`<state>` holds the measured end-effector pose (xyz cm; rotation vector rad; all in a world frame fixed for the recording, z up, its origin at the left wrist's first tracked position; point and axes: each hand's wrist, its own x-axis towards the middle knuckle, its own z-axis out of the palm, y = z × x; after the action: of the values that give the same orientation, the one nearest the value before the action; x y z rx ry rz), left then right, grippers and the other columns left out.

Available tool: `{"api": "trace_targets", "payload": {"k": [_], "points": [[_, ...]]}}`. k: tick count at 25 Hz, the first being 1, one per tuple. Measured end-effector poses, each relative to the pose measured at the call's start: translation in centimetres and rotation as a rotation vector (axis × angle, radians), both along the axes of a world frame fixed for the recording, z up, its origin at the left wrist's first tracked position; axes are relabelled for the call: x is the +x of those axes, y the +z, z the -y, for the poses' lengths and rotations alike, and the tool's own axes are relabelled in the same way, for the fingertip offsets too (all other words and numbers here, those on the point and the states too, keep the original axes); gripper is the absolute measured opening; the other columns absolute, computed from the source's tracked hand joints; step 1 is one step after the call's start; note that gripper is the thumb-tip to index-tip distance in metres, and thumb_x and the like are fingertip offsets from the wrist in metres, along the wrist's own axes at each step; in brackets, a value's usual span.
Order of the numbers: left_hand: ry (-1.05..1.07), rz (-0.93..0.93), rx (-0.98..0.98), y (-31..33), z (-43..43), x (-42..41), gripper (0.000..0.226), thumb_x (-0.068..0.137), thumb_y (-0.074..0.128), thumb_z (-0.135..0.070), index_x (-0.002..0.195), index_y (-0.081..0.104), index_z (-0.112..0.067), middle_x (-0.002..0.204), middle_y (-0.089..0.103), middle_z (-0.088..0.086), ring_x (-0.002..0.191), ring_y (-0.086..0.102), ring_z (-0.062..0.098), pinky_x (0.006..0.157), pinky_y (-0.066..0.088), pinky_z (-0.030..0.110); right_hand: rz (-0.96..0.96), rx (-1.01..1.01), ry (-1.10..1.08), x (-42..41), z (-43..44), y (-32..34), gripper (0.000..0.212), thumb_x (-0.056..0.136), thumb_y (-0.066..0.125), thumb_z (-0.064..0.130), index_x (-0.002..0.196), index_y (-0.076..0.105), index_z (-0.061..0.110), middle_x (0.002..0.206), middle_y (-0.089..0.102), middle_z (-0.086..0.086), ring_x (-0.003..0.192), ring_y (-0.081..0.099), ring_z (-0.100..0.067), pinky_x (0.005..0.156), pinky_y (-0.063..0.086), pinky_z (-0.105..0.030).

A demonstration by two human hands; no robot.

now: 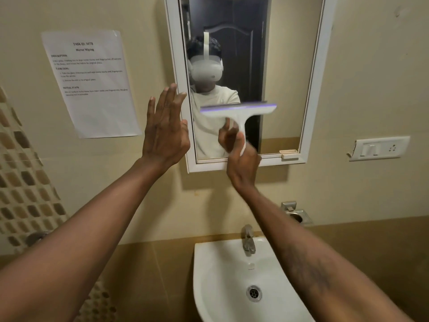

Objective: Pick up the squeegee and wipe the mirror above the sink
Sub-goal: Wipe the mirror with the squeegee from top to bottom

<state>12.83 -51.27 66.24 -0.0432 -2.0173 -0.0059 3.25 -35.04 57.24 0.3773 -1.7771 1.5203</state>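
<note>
A white squeegee (239, 111) with a purple blade edge is held blade-up against the lower half of the mirror (285, 77), which hangs in a white frame above the sink (209, 275). My right hand (243, 163) grips the squeegee's handle from below. My left hand (166, 133) is raised flat, fingers spread, just left of the mirror's frame, holding nothing. The mirror reflects a person in a white headset and light shirt.
A printed task sheet (90, 82) is taped to the wall at the left. A switch plate (380, 148) sits to the right of the mirror. A metal tap (248, 239) stands at the sink's back edge, with a small metal holder (296, 212) on the wall nearby.
</note>
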Motion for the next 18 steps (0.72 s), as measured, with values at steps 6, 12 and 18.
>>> {"api": "trace_targets", "payload": {"k": [6, 12, 18], "points": [[-0.037, -0.006, 0.008, 0.9, -1.8, -0.9, 0.069, 0.091, 0.055, -0.004, 0.157, 0.037, -0.01, 0.172, 0.025, 0.012, 0.161, 0.021, 0.029, 0.13, 0.015, 0.058, 0.018, 0.013, -0.103, -4.2, -2.6, 9.7, 0.064, 0.108, 0.03, 0.055, 0.065, 0.067, 0.023, 0.064, 0.068, 0.006, 0.064, 0.065, -0.001, 0.055, 0.035, -0.011], [-0.064, 0.003, 0.006, -0.3, -2.5, -2.2, 0.068, 0.092, 0.056, -0.004, 0.158, 0.038, -0.011, 0.172, 0.026, 0.009, 0.161, 0.022, 0.028, 0.129, 0.017, 0.058, 0.006, 0.064, -0.056, -5.0, -3.8, 3.3, 0.06, 0.11, 0.032, 0.051, 0.08, 0.073, 0.018, 0.061, 0.057, 0.014, 0.054, 0.052, -0.005, 0.055, 0.035, -0.004], [-0.089, 0.019, 0.001, -1.8, -2.9, -2.4, 0.069, 0.089, 0.055, -0.002, 0.156, 0.039, -0.01, 0.171, 0.028, 0.008, 0.161, 0.023, 0.028, 0.13, 0.017, 0.056, 0.072, 0.09, 0.009, -3.6, -5.5, -5.8, 0.062, 0.11, 0.031, 0.051, 0.064, 0.06, 0.022, 0.053, 0.056, 0.011, 0.055, 0.06, -0.005, 0.045, 0.034, -0.013]]}}
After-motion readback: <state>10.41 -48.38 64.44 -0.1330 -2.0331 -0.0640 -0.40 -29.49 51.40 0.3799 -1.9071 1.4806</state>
